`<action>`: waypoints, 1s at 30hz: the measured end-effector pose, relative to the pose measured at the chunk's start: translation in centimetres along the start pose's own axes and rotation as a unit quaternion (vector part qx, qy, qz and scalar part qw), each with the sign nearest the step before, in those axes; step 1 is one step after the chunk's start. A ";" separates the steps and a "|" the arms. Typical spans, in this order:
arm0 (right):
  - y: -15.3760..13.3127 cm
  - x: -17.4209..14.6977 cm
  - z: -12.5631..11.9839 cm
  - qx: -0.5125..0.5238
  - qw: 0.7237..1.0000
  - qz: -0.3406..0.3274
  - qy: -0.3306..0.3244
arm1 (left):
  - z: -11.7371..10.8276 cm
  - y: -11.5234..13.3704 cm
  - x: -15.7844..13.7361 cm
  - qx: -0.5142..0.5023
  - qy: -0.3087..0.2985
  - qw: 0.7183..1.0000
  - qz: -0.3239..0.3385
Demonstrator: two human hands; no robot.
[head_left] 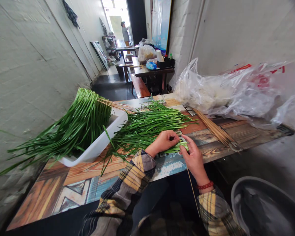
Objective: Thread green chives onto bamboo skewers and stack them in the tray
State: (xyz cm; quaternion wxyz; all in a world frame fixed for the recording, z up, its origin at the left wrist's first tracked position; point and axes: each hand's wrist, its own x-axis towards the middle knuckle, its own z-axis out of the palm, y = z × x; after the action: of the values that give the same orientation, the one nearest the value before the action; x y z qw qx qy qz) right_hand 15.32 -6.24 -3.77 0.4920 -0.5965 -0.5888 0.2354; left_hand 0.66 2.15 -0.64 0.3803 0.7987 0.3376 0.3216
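Observation:
Long green garlic chives (157, 119) lie in a loose heap on the wood-patterned table (73, 175), stem ends towards the right. My left hand (165, 142) is closed in a pinch at the stems nearest me. Facing it, my right hand (193, 159) has thumb and forefinger at the cut ends of those stems. A thin bamboo skewer (193, 191) runs from my right hand down past the table edge; its upper end is hidden by the fingers. To the left, a dense bundle of skewered chives (88, 111) rests in a white plastic tray (95, 152), leaves hanging over the side.
Loose bamboo skewers (211, 127) lie at the right, in front of clear plastic bags (231, 93). A grey bucket (260, 203) stands below on the right. Beyond are a second table (144, 70), a red bench (139, 86) and a person (125, 32) by the doorway.

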 end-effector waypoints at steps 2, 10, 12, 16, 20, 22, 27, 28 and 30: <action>0.2 0.0 0.1 0.007 1.000 -0.002 -0.001 | -0.1 0.1 0.0 0.001 -0.004 1.000 0.000; 1.0 0.1 0.4 0.054 0.998 0.012 -0.003 | -2.2 1.3 -0.4 0.041 0.040 0.997 0.044; 1.0 0.1 0.4 0.059 0.998 0.013 -0.005 | -2.7 1.5 -0.6 0.060 0.004 0.996 0.061; 0.9 0.0 0.4 0.062 0.998 0.010 0.001 | -3.5 1.6 -1.0 0.105 -0.044 0.990 0.077; 0.9 0.0 0.3 0.061 0.998 0.012 0.001 | -4.6 2.0 -1.3 0.094 -0.084 0.989 0.076; 0.9 0.0 0.3 0.061 0.998 0.017 -0.001 | -5.2 2.2 -1.5 0.071 -0.134 0.985 0.075; 0.9 0.0 0.4 0.061 0.998 0.023 0.001 | -5.3 2.3 -1.6 0.047 -0.207 0.975 0.069; 0.9 0.0 0.4 0.061 0.998 0.022 0.004 | -5.0 2.2 -1.6 0.050 -0.199 0.976 0.067; 0.8 0.0 0.4 0.060 0.998 0.019 0.003 | -4.4 2.0 -1.4 0.053 -0.173 0.981 0.066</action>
State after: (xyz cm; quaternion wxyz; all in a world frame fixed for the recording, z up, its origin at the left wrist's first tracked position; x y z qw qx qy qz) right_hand 15.41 -5.97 -4.64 0.5242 -0.5779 -0.5604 0.2779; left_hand -2.96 1.86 2.86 0.3684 0.8817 0.2301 0.1842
